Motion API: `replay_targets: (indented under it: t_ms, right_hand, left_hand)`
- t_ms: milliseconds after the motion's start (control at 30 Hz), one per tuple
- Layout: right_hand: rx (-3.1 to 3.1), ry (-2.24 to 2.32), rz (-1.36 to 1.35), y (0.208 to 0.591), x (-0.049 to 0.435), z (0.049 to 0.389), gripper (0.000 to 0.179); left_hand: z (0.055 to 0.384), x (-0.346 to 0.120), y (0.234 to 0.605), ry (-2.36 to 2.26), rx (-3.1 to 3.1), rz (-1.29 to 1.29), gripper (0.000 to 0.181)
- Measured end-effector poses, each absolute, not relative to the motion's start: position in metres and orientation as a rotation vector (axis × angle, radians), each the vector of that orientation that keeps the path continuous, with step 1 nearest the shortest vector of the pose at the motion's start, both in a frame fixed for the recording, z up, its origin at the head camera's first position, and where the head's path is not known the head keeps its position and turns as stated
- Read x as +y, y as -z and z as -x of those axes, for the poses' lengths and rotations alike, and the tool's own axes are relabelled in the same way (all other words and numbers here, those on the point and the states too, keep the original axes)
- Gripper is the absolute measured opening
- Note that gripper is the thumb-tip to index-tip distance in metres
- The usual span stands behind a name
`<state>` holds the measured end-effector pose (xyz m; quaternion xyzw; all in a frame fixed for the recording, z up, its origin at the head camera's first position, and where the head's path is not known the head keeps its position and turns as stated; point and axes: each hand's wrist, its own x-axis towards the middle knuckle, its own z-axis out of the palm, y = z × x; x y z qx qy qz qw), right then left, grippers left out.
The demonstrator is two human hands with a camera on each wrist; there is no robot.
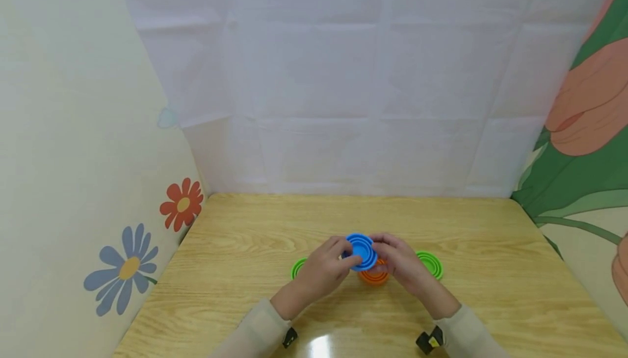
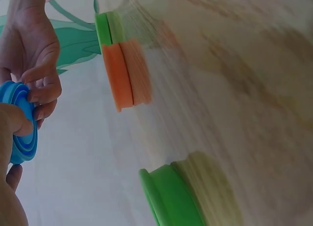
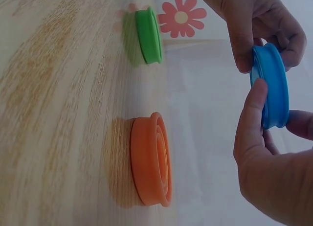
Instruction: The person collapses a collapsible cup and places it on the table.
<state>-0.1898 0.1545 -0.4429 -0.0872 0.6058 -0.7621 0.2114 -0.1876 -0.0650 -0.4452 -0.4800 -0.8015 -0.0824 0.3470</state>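
Observation:
Both hands hold a blue collapsible cup [image 1: 361, 250], folded flat into rings, above the table. My left hand [image 1: 324, 268] pinches its left edge, with the thumb over the ringed face. On the opposite edge, my right hand [image 1: 399, 262] grips the rim between thumb and fingers. In the right wrist view the blue cup [image 3: 275, 86] is seen side-on between the two hands. Below it an orange collapsed cup [image 1: 374, 277] sits on the table, partly covered by the blue one in the head view.
One green collapsed cup [image 1: 297, 267] lies left of the orange cup, partly behind the left hand. Another green cup [image 1: 430, 265] lies to the right, beside the right wrist. The wooden table [image 1: 245, 227] meets a white cloth [image 1: 314, 102] at the back.

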Motion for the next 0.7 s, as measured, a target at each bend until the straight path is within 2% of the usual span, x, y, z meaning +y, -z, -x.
replay_targets:
  t_ms: [433,700]
  right_hand:
    - [1.692,2.133,0.285,0.4444,0.155,0.1897,0.039]
    - [1.707,2.14,0.285,0.4446,0.154,0.1903,0.042]
  left_hand:
    - [0.1866,-0.063,0.4474,0.198,-2.075,1.266,0.02]
    - [0.184,-0.0659,0.4429,0.179,-2.076,1.285,0.026]
